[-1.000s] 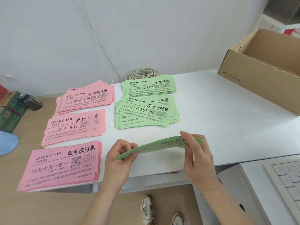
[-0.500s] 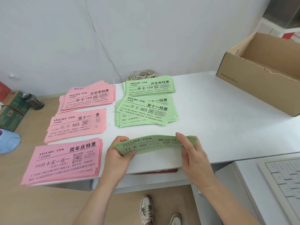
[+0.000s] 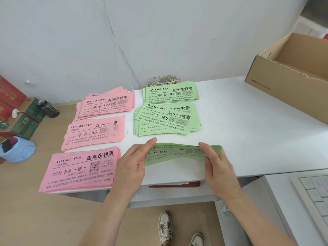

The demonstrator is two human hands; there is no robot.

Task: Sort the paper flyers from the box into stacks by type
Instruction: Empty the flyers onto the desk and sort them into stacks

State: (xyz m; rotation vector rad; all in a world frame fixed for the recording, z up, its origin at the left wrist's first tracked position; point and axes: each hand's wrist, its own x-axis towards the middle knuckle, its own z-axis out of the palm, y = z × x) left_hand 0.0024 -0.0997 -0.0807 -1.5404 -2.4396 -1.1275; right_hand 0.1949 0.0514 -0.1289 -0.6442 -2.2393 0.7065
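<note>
Left hand (image 3: 131, 164) lies with straight fingers on the left end of the green flyer bundle (image 3: 177, 154), just on the near side of the green 365 stack (image 3: 166, 119). Right hand (image 3: 218, 167) pinches the bundle's right end. The sheets look light, floppy and slippery, so they are probably best held at both short ends.

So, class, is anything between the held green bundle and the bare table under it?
Nothing visible does: only bare white table lies under the green bundle, and the green 365 stack sits apart behind it.
</note>
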